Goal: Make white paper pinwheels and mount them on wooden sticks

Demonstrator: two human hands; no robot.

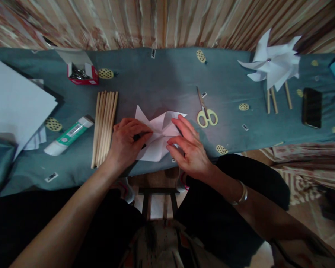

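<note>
Near the table's front edge lies a white paper pinwheel, its corners folded in toward the middle. My left hand is closed at its left side, thumb and forefinger pinching the paper near the centre. From the right, my right hand holds the pinwheel's flaps between thumb and fingers, the other fingers spread along the paper. Scissors with pale yellow handles rest a little beyond my right hand. Beside my left hand is a row of several wooden sticks.
A glue stick and white paper sheets lie at left. Behind them stands a red box of small metal pieces. At right are a finished-looking pinwheel on sticks and a dark phone. A curtain hangs along the back.
</note>
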